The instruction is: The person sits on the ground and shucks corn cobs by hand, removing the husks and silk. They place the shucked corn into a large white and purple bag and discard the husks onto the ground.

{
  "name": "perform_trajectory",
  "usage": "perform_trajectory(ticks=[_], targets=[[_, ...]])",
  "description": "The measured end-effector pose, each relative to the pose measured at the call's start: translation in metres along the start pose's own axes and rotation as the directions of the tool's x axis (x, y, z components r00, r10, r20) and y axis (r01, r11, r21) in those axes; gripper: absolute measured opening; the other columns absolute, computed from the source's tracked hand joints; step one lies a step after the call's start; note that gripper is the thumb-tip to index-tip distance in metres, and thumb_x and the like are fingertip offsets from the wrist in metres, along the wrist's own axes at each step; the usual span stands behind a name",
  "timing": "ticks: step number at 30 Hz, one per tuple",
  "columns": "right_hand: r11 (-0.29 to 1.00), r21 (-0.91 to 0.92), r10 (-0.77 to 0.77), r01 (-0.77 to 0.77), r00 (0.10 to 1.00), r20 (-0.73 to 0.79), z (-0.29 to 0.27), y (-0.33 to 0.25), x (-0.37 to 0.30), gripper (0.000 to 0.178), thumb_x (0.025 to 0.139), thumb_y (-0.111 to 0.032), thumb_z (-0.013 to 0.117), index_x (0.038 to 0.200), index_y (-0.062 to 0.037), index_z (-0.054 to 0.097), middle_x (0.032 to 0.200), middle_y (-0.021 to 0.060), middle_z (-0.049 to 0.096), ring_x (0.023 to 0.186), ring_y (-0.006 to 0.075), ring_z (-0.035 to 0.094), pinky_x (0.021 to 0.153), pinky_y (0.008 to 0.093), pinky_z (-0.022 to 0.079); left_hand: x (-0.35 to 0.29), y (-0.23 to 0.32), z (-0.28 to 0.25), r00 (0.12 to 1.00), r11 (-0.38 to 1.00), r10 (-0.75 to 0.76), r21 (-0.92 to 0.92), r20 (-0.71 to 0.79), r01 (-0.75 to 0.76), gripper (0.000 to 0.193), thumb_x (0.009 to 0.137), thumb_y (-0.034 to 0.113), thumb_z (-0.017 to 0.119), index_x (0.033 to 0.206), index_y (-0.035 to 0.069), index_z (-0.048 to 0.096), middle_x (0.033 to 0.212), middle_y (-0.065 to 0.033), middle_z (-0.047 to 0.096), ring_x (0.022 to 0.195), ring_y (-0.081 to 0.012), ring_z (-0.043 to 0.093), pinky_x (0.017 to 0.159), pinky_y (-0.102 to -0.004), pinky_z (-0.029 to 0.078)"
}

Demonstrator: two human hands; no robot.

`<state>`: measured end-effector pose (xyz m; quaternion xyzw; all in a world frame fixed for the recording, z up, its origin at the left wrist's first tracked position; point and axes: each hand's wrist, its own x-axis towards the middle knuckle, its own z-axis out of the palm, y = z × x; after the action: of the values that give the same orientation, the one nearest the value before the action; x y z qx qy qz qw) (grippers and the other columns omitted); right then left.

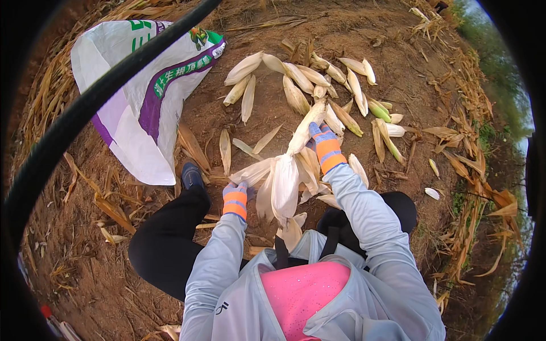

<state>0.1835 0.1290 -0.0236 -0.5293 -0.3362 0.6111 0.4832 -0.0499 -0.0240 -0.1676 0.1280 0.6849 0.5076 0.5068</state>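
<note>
A pale ear of corn (307,126) points up and away from me, with several dry husk leaves (284,184) spread from its lower end toward my lap. My right hand (326,146), in a grey and orange glove, is closed on the ear's right side. My left hand (235,199), gloved the same way, pinches the tip of a husk leaf (254,171) that stretches left from the ear. The fingertips of both hands are partly hidden. Just beyond the ear lies a loose pile of corn ears in their husks (296,95), mostly straw-coloured.
A white, purple and green woven sack (136,85) lies at the far left, crossed by a dark cable (102,102) close to the camera. Loose husks (225,150) are scattered on the brown soil (369,51). Dry stalks (475,165) line the right side. My shoe (192,175) is near the sack.
</note>
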Motion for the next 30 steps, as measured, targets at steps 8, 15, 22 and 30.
perform_trajectory(ticks=[8, 15, 22, 30], targets=[[0.879, -0.447, -0.022, 0.166, 0.95, 0.311, 0.01, 0.001, -0.013, 0.041, 0.075, -0.028, 0.059, 0.1, 0.0022, 0.05, 0.091, 0.0119, 0.057, 0.084, 0.0199, 0.053, 0.075, 0.0293, 0.04, -0.063, 0.109, 0.042, 0.81, 0.808, 0.587, 0.077, -0.022, -0.584, 0.034, 0.077, 0.001, 0.053, 0.111, 0.0, 0.044, 0.097, -0.0105, 0.055, 0.086, -0.0152, 0.053, 0.076, -0.0247, 0.042], [0.811, -0.57, 0.189, 0.136, 0.86, 0.475, 0.049, -0.012, -0.073, 0.046, 0.071, -0.023, 0.062, 0.108, 0.002, 0.048, 0.096, 0.0117, 0.058, 0.086, 0.0186, 0.055, 0.074, 0.028, 0.043, -0.079, 0.119, 0.061, 0.909, 0.951, 0.302, -0.028, 0.288, -0.308, 0.039, 0.076, 0.014, 0.059, 0.111, 0.002, 0.046, 0.099, -0.0086, 0.055, 0.084, -0.0142, 0.054, 0.07, -0.0261, 0.046], [0.832, -0.527, 0.108, 0.173, 0.882, 0.459, 0.052, -0.013, -0.073, 0.037, 0.073, -0.023, 0.061, 0.102, -0.0006, 0.053, 0.094, 0.0106, 0.059, 0.084, 0.017, 0.056, 0.074, 0.0259, 0.044, -0.083, 0.118, 0.059, 0.908, 0.987, 0.163, -0.072, 0.387, -0.147, 0.036, 0.078, 0.016, 0.057, 0.111, 0.004, 0.047, 0.097, -0.0057, 0.055, 0.082, -0.0127, 0.054, 0.06, -0.0265, 0.049], [0.725, -0.646, 0.015, 0.24, 0.932, 0.363, 0.051, -0.01, -0.068, 0.022, 0.072, -0.024, 0.06, 0.083, -0.0051, 0.058, 0.074, 0.0095, 0.061, 0.068, 0.02, 0.058, 0.061, 0.0291, 0.045, -0.082, 0.109, 0.059, 0.91, 0.987, 0.161, -0.086, 0.383, -0.138, 0.039, 0.076, 0.017, 0.059, 0.111, 0.006, 0.047, 0.091, -0.0055, 0.057, 0.078, -0.0134, 0.055, 0.062, -0.0272, 0.048]])
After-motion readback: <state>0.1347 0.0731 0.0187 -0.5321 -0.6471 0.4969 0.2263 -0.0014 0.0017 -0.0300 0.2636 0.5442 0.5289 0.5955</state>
